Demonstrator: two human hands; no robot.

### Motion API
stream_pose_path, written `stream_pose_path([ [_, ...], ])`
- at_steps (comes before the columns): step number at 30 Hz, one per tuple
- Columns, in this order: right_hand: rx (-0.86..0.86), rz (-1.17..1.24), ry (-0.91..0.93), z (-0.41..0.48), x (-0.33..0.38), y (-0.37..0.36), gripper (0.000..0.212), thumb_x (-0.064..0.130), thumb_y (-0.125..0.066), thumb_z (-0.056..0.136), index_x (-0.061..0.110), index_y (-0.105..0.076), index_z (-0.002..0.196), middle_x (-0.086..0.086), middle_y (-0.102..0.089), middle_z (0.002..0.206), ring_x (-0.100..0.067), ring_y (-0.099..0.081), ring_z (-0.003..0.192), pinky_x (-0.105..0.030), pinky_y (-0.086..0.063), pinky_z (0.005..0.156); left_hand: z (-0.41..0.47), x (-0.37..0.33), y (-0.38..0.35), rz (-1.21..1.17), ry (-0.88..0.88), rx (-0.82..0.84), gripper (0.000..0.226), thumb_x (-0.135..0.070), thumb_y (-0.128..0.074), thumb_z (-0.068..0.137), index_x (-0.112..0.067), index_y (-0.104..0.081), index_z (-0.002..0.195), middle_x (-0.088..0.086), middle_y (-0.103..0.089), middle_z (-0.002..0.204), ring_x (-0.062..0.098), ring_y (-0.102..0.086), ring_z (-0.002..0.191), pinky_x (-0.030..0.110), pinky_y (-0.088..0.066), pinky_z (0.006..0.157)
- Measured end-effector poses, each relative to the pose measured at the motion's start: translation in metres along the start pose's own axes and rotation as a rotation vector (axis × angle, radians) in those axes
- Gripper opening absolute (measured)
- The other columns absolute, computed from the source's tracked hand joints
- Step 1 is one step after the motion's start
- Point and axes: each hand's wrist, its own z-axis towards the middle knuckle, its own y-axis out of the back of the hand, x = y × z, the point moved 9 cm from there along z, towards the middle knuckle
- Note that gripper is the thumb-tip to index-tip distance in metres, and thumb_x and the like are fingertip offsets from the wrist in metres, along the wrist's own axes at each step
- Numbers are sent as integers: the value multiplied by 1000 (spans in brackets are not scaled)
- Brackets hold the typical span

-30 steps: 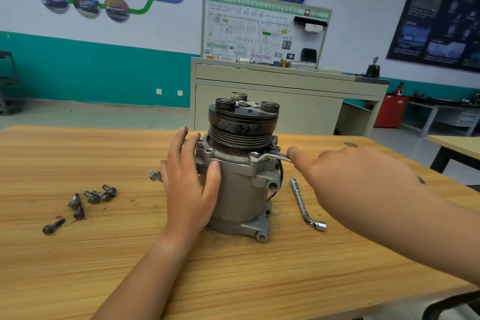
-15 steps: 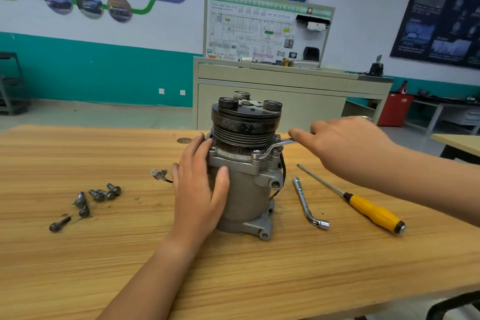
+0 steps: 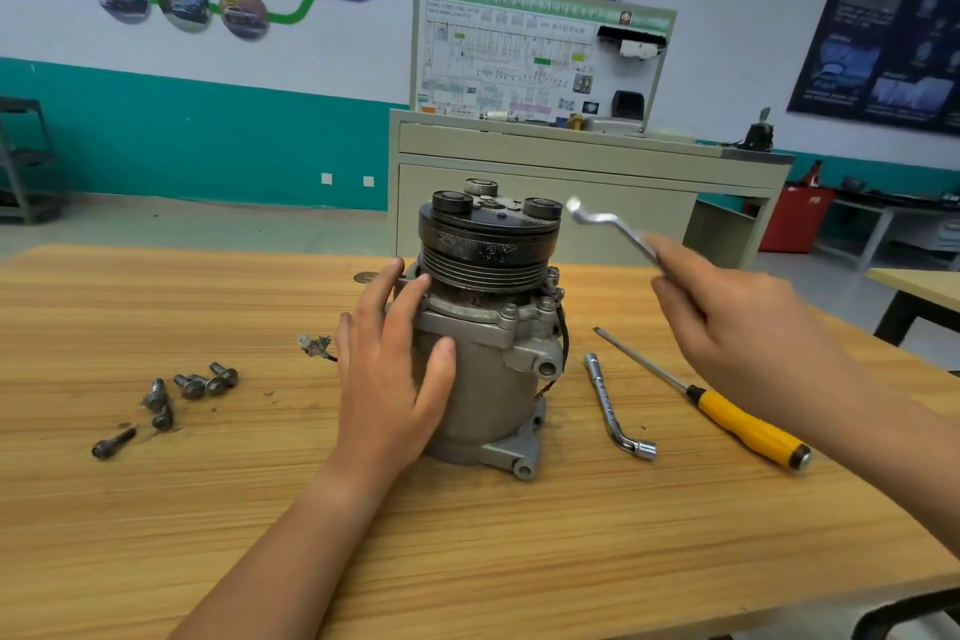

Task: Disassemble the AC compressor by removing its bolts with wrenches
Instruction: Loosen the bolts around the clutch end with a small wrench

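The grey AC compressor (image 3: 498, 379) stands upright on the wooden table (image 3: 156, 509), its black pulley on top. My left hand (image 3: 387, 369) is pressed flat against its left side, fingers spread around the body. In my right hand (image 3: 737, 327) is a silver offset ring wrench (image 3: 608, 224), lifted in the air to the right of the pulley and touching nothing. Bolt heads (image 3: 545, 303) show on the compressor's flange just below the pulley.
Several loose bolts (image 3: 192, 387) lie on the table to the left. An L-shaped socket wrench (image 3: 613, 405) and a yellow-handled screwdriver (image 3: 748, 426) lie right of the compressor. A small connector (image 3: 314, 344) on a wire sits left of it. A cabinet with a display board stands behind.
My right hand has lifted the ring wrench off the flange bolt and raised it up beside the pulley. My left hand stays on the compressor body.
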Motion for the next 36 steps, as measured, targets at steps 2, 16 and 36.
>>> stream_pose_path([
  [2, 223, -191, -25, -13, -4, -11, 47, 36, -21, 92, 36, -22, 139, 8, -50, 68, -15, -50, 61, -32, -44, 52, 0, -3, 1, -2, 1, -10, 51, -32, -40, 86, -3, -50, 127, 0, -31, 138, 0, -24, 126, 42, -27, 102],
  [16, 513, -601, 100, -6, 44, -16, 52, -1, -43, 87, 11, -31, 135, 0, -31, 60, -12, -29, 47, -23, -24, 38, -1, 3, 1, -18, 47, -19, 47, -33, -40, 87, -7, -54, 123, 12, -39, 139, 0, -26, 124, 59, -35, 99],
  [36, 273, -665, 393, 33, -1, -44, 40, 6, -46, 91, 11, -36, 130, -6, -62, 91, -22, -61, 76, -34, -51, 71, -3, 8, -1, -6, 78, -19, 46, -32, -38, 86, -11, -52, 125, 11, -40, 139, 1, -29, 122, 50, -30, 102],
])
